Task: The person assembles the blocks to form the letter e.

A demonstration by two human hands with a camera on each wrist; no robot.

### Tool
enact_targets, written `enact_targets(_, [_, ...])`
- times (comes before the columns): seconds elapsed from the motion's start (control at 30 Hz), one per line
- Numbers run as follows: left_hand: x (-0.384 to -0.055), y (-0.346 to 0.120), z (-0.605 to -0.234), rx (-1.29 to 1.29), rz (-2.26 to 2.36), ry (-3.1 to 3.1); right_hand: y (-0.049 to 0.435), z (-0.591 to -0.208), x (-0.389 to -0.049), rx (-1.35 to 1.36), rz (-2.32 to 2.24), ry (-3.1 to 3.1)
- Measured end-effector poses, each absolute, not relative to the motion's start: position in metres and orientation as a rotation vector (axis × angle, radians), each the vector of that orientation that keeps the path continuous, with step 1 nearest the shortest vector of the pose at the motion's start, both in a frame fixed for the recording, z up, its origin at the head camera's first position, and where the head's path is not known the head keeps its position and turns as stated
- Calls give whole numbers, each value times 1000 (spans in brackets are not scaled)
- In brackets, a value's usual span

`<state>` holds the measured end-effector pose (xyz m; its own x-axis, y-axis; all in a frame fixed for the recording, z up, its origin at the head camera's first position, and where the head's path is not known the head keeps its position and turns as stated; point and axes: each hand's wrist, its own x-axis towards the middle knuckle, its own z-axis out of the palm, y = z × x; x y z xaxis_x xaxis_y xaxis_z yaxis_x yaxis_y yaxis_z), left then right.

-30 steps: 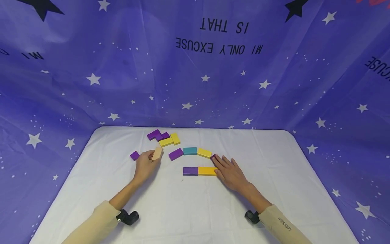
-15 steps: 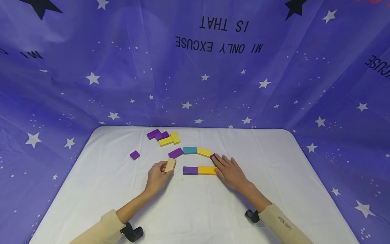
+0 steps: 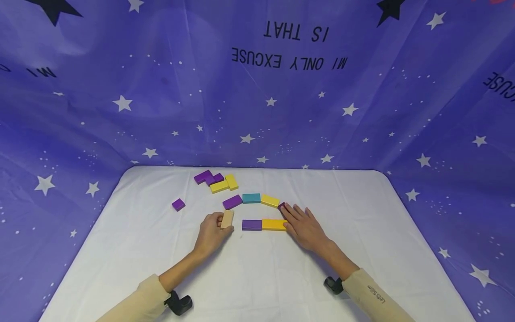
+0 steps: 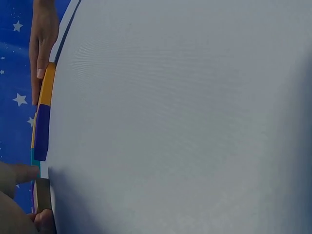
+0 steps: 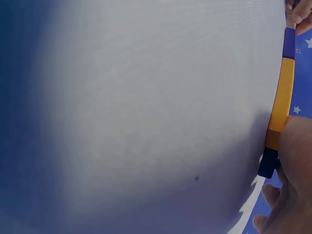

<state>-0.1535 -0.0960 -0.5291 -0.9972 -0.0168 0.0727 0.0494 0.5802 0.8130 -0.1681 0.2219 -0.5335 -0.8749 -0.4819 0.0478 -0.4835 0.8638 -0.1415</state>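
Observation:
My left hand (image 3: 211,233) pinches a plain wooden block (image 3: 227,219) between thumb and fingers. The block lies left of a violet block (image 3: 251,225) and below a tilted purple block (image 3: 232,202). A teal block (image 3: 251,198) and a yellow block (image 3: 270,201) carry on the upper arc to a dark purple block (image 3: 281,206), partly covered by fingers. My right hand (image 3: 306,230) rests with extended fingers over the right ends of both rows, its thumb at the orange block (image 3: 273,225). Beyond the orange block, a dark block (image 5: 267,163) shows in the right wrist view.
Further back lie loose purple blocks (image 3: 203,177) and two yellow blocks (image 3: 219,187), close together. A single small purple block (image 3: 178,205) lies to the left on the white-covered table (image 3: 257,277). A blue star-patterned cloth (image 3: 225,120) hangs behind the table.
My left hand has carried the wooden block right and towards me, from near the loose blocks to the left end of the two rows. My right hand has stayed in place.

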Motion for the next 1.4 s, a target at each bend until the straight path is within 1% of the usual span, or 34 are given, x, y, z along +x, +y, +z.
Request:
enact_targets(0.63, [-155, -95, -527, -65, -1416, -2753, 223, -533, -166, 779, 263, -3013])
enact_targets(1.4, [-156, -98, -528, -19, -1437, -2741, 222, -530, -167, 780, 291, -3030])
